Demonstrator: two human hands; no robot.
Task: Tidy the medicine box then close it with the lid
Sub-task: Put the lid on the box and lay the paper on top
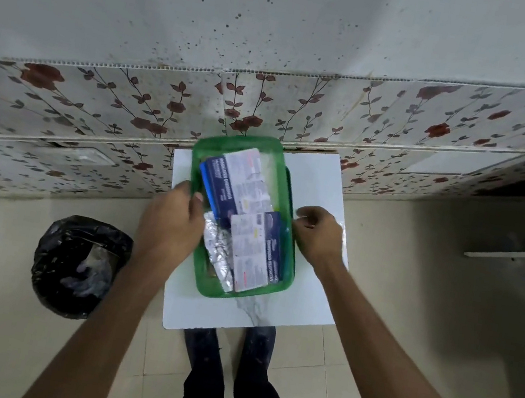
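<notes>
Medicine box (287, 272), green and alone on the white board (304, 296), runs its long axis away from you between your hands, your left hand (171, 218) gripping its near-left rim and your right hand (317, 234) pinching its right rim, equally near, over two cartons (254, 249) and one foil strip (216, 246); no lid shows.

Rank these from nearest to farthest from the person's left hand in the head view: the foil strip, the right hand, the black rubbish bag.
1. foil strip, right beside the left hand, inside the green box.
2. right hand, across the box at its opposite rim.
3. black rubbish bag, on the floor, lower left.
</notes>
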